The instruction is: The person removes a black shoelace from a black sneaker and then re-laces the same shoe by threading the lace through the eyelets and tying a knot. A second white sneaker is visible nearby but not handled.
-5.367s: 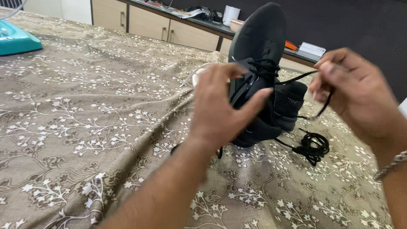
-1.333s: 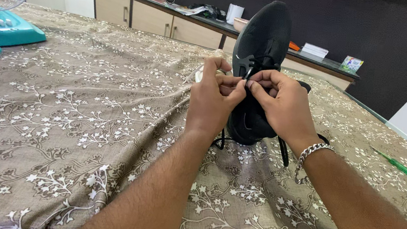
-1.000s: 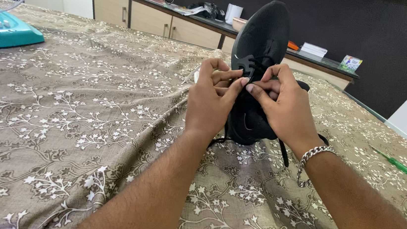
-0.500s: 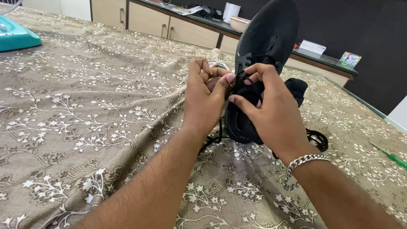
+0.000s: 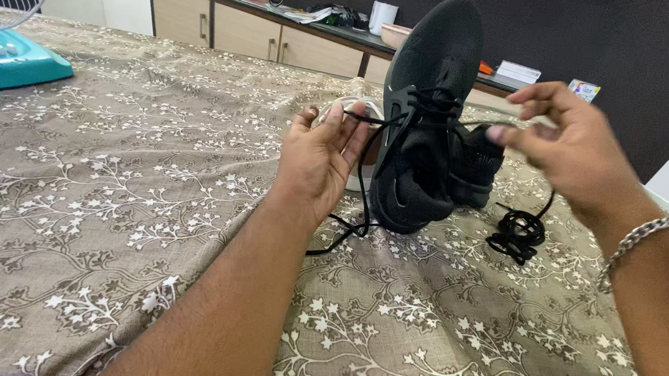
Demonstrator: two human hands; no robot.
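A black shoe (image 5: 431, 75) stands on its heel, toe up, on the patterned cloth (image 5: 146, 194). Its black shoelace (image 5: 363, 191) runs through the upper eyelets and out to both sides. My left hand (image 5: 316, 162) is left of the shoe and pinches one lace end at its fingertips; the rest of that end hangs down to the cloth. My right hand (image 5: 571, 149) is out to the right of the shoe, pinching the other lace end pulled taut. A second black shoe (image 5: 475, 169) lies behind the first.
A loose coil of black lace (image 5: 518, 230) lies on the cloth to the right of the shoes. A teal table fan (image 5: 3, 58) stands at the far left. A white round object (image 5: 359, 104) sits behind my left hand. A cabinet (image 5: 243, 36) with clutter runs along the back wall.
Both hands were together at the shoe's eyelets; now they have drawn apart, the right hand far to the right, pulling the lace ends out sideways through the eyelets.
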